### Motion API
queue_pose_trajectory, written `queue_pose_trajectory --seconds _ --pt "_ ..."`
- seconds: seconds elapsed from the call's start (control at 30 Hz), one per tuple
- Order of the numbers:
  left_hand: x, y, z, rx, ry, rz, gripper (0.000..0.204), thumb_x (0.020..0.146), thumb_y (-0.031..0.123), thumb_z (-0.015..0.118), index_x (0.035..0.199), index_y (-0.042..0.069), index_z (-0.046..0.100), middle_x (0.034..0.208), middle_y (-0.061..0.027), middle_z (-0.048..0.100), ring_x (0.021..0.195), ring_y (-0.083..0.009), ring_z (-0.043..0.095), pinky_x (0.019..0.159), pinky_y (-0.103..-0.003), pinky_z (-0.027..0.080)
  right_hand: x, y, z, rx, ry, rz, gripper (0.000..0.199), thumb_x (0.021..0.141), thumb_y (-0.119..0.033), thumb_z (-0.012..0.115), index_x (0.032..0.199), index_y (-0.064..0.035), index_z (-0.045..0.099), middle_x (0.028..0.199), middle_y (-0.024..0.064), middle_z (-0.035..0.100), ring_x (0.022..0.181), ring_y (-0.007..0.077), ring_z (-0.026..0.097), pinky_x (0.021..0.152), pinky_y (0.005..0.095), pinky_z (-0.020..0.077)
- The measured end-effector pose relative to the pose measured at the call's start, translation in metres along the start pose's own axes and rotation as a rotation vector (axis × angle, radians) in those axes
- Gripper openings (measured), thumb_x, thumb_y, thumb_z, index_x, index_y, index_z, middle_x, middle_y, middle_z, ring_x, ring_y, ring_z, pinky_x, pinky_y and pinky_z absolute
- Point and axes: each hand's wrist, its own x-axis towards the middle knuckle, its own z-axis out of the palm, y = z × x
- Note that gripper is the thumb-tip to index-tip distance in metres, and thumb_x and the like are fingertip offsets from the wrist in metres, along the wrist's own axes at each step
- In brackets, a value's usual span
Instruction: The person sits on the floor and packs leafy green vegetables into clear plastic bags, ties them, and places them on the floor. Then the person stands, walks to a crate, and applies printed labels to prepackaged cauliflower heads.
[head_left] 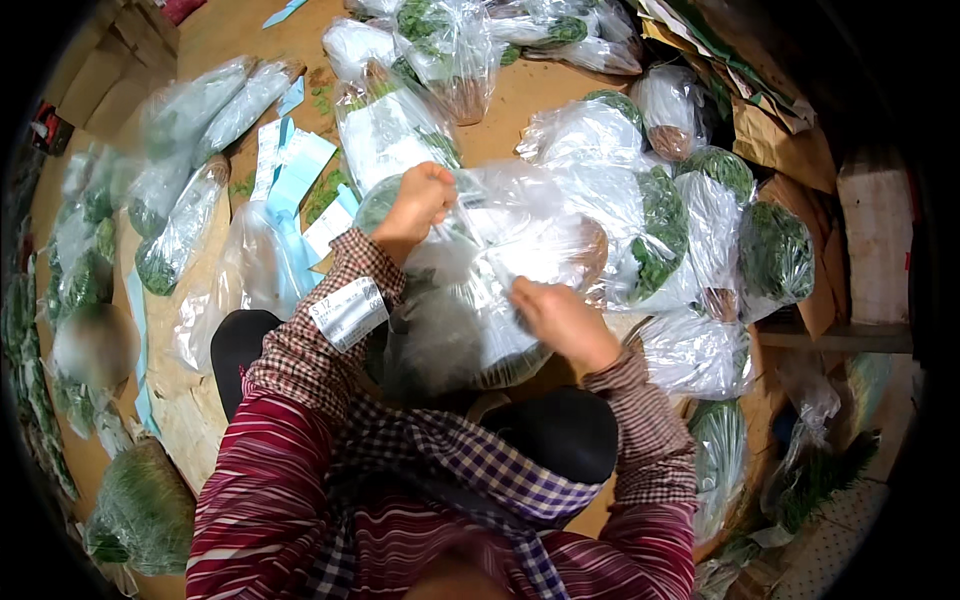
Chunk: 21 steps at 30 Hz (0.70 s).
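Observation:
In front of me lies a see-through plastic bag (520, 235), drawn tight and wrinkled between my two hands. White and brownish parts show through it, but I cannot make out all of its contents. My left hand (420, 205) is closed, pinching the bag's plastic on the upper left. Lower and to the right, my right hand (565, 315) also has its fingers closed on the plastic. A printed label (350, 313) is stuck to my left sleeve. Just beyond my left hand lies a bagged bundle of green leaves (390, 125).
Bagged leafy bundles (655, 225) crowd the right side, and more bags (445, 45) lie at the far side. On the left are blue and white label strips (290, 175), an open-looking plastic bag (250, 265) and further bundles (180, 195). Cardboard (780, 140) stands at the right.

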Motion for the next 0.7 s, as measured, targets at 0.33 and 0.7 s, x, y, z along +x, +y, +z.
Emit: queue_pose_trajectory --seconds 0.33,0.7 --pt "-0.006 0.016 -0.006 0.294 -0.138 0.117 0.010 0.061 0.000 0.058 0.067 -0.002 0.050 0.049 -0.0067 0.047 0.034 -0.0108 0.038 0.031 -0.025 0.027 -0.036 0.028 0.008 1.876 0.045 0.189 0.013 0.083 -0.009 0.044 0.084 0.0031 0.050 0.060 0.0067 0.052 0.057 0.0215 0.052 0.077 0.0347 0.0429" --pt "-0.105 0.054 0.016 0.024 -0.730 -0.041 0.010 0.075 0.004 0.054 0.083 -0.002 0.055 0.080 -0.0092 0.058 0.072 -0.0158 0.057 0.071 -0.028 0.048 0.045 -0.026 -0.012 1.826 0.080 0.094 0.037 0.087 -0.013 0.043 0.118 0.0073 0.039 0.114 0.0146 0.047 0.095 0.0174 0.052 0.081 0.0287 0.0439"
